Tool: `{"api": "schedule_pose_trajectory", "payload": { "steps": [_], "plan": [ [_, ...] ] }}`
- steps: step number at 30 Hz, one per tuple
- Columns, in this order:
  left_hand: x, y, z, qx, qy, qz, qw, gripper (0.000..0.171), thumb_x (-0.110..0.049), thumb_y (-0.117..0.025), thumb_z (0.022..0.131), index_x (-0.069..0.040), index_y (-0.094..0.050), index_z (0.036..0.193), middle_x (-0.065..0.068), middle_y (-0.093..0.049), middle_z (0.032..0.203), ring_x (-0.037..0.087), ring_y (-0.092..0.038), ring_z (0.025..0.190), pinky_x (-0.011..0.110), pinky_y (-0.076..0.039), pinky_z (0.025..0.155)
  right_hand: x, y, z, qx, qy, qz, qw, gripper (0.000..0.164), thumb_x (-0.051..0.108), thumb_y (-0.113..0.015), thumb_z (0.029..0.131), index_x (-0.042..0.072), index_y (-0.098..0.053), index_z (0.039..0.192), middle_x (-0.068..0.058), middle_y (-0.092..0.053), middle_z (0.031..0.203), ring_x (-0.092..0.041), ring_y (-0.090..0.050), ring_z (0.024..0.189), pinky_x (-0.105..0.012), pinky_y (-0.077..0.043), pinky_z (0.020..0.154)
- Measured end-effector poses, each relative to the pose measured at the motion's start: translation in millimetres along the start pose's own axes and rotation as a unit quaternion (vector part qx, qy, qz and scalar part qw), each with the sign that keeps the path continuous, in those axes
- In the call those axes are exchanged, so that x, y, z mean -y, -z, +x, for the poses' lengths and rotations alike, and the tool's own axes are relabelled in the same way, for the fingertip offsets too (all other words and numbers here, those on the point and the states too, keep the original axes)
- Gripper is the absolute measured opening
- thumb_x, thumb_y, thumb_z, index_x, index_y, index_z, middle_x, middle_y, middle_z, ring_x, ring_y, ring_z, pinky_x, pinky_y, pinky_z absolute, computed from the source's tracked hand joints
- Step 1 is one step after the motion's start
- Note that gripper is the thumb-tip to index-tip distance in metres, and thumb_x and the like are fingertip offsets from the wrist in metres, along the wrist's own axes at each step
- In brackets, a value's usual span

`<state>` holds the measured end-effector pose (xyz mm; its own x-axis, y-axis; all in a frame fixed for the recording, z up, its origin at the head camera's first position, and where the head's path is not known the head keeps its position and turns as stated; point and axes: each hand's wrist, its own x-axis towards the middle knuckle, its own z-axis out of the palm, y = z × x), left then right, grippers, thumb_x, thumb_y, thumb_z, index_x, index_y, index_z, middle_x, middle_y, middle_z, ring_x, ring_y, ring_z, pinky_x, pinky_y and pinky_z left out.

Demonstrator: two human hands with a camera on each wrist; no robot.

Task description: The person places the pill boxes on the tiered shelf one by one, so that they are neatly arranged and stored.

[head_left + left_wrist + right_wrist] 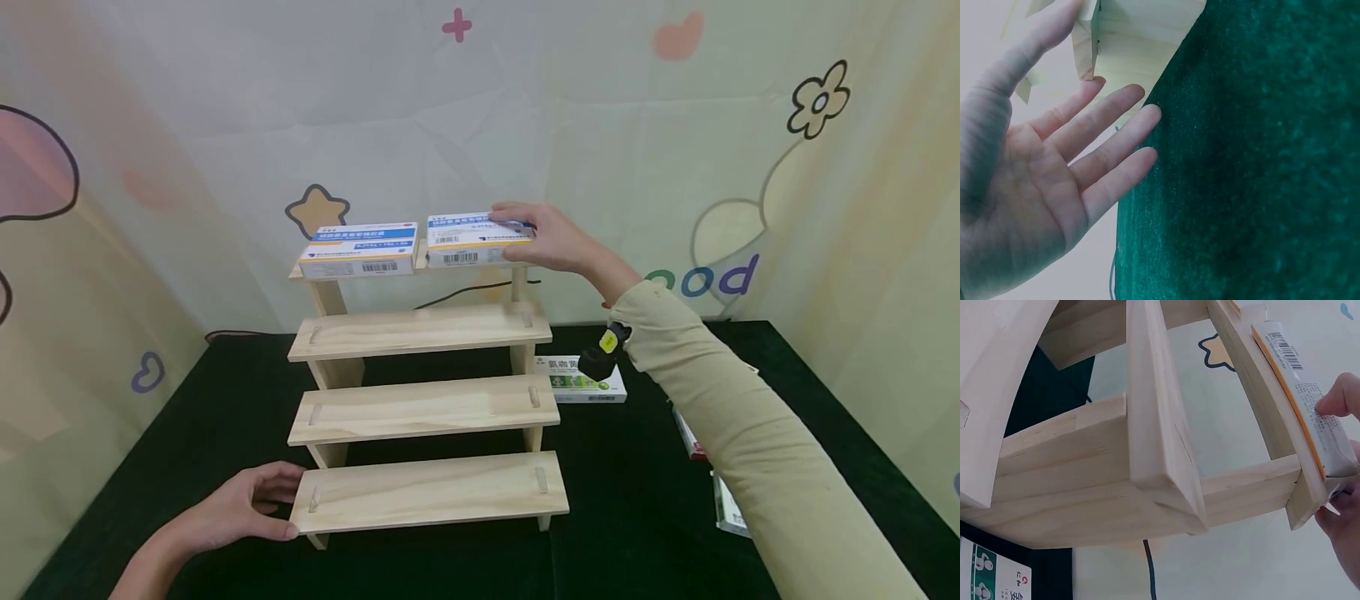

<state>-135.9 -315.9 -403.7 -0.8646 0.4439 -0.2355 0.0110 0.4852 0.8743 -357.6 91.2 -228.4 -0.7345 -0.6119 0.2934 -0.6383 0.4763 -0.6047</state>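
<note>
A pale wooden stepped shelf stands on the dark green cloth. On its top step lie two white-and-blue medicine boxes: the left box and the right box. My right hand grips the right box at its right end. In the right wrist view, the thumb presses the barcoded side of that medicine box; the other fingers are partly hidden behind it. My left hand pinches the left end of the lowest step, thumb at the front corner. In the left wrist view its other fingers extend past the wood.
A white-and-green medicine box lies right of the shelf. More boxes are partly hidden under the right sleeve. A patterned curtain hangs behind, with a dark cable running before it.
</note>
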Motion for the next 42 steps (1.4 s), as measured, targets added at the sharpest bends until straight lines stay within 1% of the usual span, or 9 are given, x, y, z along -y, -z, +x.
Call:
{"api": "schedule_pose_trajectory", "payload": {
  "steps": [5, 8, 15, 23, 28, 32, 39, 41, 42],
  "plan": [
    [0.3, 0.2, 0.8, 0.004, -0.002, -0.004, 1.0000, 0.056, -0.013, -0.065, 0.082, 0.010, -0.038, 0.125, 0.026, -0.049, 0.120, 0.035, -0.051, 0.105, 0.052, -0.044, 0.083, -1, 1, -1, 0.001, 0.007, -0.009, 1.000, 0.058, 0.015, -0.061, 0.078, 0.006, -0.046, 0.133, -0.008, -0.031, 0.145, -0.026, -0.036, 0.125, -0.036, -0.039, 0.091],
    [0.6, 0.1, 1.4, 0.004, -0.002, -0.007, 1.0000, 0.057, -0.013, -0.065, 0.082, 0.011, -0.038, 0.126, 0.026, -0.049, 0.120, 0.035, -0.051, 0.105, 0.053, -0.044, 0.084, 1, 3, -1, -0.004, 0.014, -0.023, 1.000, 0.058, 0.016, -0.061, 0.076, 0.006, -0.047, 0.132, -0.009, -0.031, 0.145, -0.028, -0.033, 0.127, -0.040, -0.036, 0.096],
    [0.5, 0.4, 2.0, 0.005, -0.002, -0.010, 0.9999, 0.057, -0.013, -0.065, 0.082, 0.011, -0.038, 0.126, 0.026, -0.049, 0.120, 0.035, -0.051, 0.105, 0.052, -0.044, 0.084, 3, 10, -6, -0.013, 0.010, -0.073, 0.997, 0.057, 0.023, -0.062, 0.078, 0.007, -0.048, 0.131, -0.009, -0.034, 0.143, -0.028, -0.029, 0.130, -0.047, -0.027, 0.102],
    [0.9, 0.9, 2.2, 0.005, -0.005, -0.010, 0.9999, 0.057, -0.012, -0.065, 0.082, 0.011, -0.037, 0.126, 0.026, -0.049, 0.120, 0.035, -0.051, 0.105, 0.052, -0.045, 0.083, 3, 22, -24, -0.029, 0.000, -0.099, 0.995, 0.059, 0.025, -0.064, 0.078, 0.007, -0.046, 0.132, -0.010, -0.036, 0.142, -0.028, -0.026, 0.132, -0.052, -0.022, 0.104],
    [0.9, 0.7, 1.7, 0.003, -0.003, -0.008, 1.0000, 0.057, -0.012, -0.066, 0.081, 0.011, -0.037, 0.125, 0.026, -0.049, 0.120, 0.035, -0.051, 0.105, 0.052, -0.045, 0.083, 1, 25, -36, -0.026, 0.017, -0.109, 0.994, 0.061, 0.028, -0.064, 0.078, 0.006, -0.047, 0.132, -0.012, -0.037, 0.140, -0.030, -0.026, 0.132, -0.055, -0.021, 0.103],
    [1.2, 0.5, 0.8, 0.001, -0.001, -0.006, 1.0000, 0.058, -0.013, -0.066, 0.081, 0.011, -0.038, 0.125, 0.027, -0.049, 0.120, 0.035, -0.051, 0.105, 0.052, -0.045, 0.083, -2, 28, -46, -0.023, 0.025, -0.103, 0.994, 0.062, 0.027, -0.064, 0.078, 0.004, -0.045, 0.132, -0.014, -0.037, 0.140, -0.030, -0.027, 0.131, -0.054, -0.021, 0.104],
    [1.0, 0.1, -0.3, -0.002, -0.001, -0.007, 1.0000, 0.058, -0.013, -0.066, 0.081, 0.011, -0.038, 0.125, 0.026, -0.049, 0.120, 0.035, -0.051, 0.104, 0.052, -0.045, 0.083, -15, 32, -64, -0.020, 0.006, -0.094, 0.995, 0.061, 0.024, -0.065, 0.079, 0.004, -0.043, 0.133, -0.014, -0.034, 0.142, -0.030, -0.026, 0.132, -0.054, -0.021, 0.104],
    [0.4, -0.3, -0.4, -0.002, 0.001, -0.009, 1.0000, 0.058, -0.013, -0.066, 0.081, 0.011, -0.038, 0.125, 0.026, -0.049, 0.119, 0.035, -0.051, 0.104, 0.052, -0.044, 0.083, -20, 33, -69, -0.017, 0.007, -0.101, 0.995, 0.062, 0.024, -0.064, 0.079, 0.004, -0.043, 0.133, -0.015, -0.035, 0.141, -0.031, -0.026, 0.131, -0.054, -0.022, 0.103],
    [0.2, -0.6, -0.4, -0.002, 0.002, -0.011, 0.9999, 0.058, -0.013, -0.066, 0.081, 0.011, -0.038, 0.125, 0.026, -0.049, 0.119, 0.035, -0.051, 0.104, 0.052, -0.044, 0.083, -23, 34, -72, -0.016, 0.005, -0.104, 0.994, 0.062, 0.024, -0.064, 0.079, 0.004, -0.043, 0.133, -0.015, -0.035, 0.141, -0.031, -0.026, 0.131, -0.053, -0.025, 0.102]
  ]
}}
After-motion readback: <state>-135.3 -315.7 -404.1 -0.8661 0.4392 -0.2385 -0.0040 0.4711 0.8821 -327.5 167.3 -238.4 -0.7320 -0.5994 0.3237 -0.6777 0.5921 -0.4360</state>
